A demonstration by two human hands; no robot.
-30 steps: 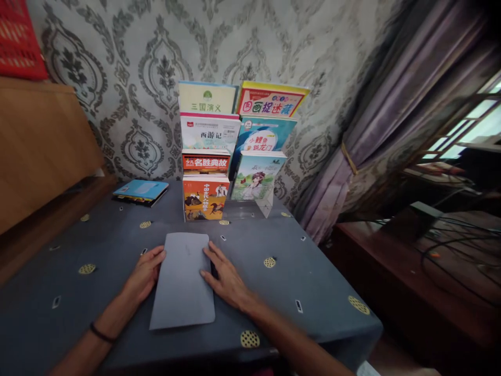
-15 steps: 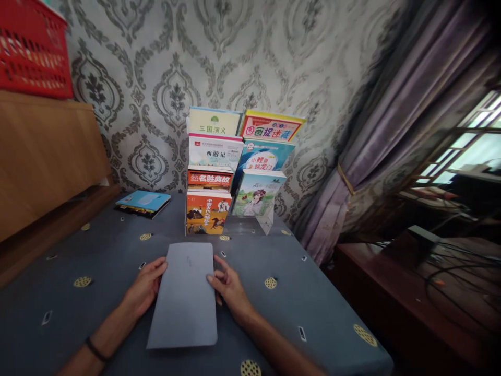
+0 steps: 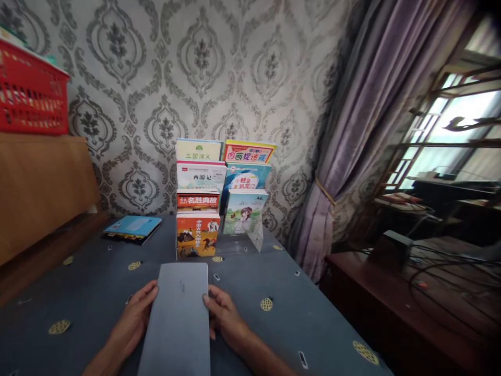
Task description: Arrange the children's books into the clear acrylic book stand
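Two hands on one grey book, one per long edge. Left hand (image 3: 133,319) part-closed, thumb on the cover near the upper left edge, fingers curled round behind. Right hand (image 3: 226,317) pinches the opposite edge, thumb on top, fingers bent beside and under it. Grey book (image 3: 177,325) sits front and center over the patterned tablecloth (image 3: 250,339), cover side up, faint small mark near its top; near end runs out of frame (can't tell if it's resting on the cloth or lifted). Just beyond it: clear display rack (image 3: 255,241), two columns, four books showing left, three right. Front left is the orange book (image 3: 198,235), front right the pale green book (image 3: 245,213) with a figure on it. Blue book (image 3: 133,226) lies flat to the left of the rack, well apart, something darker under it. Far left, red basket (image 3: 35,94) on a wooden cabinet (image 3: 43,183). Right side: purple curtain (image 3: 352,120) tied back, then a dark red side table (image 3: 358,282) carrying black cables (image 3: 425,277).
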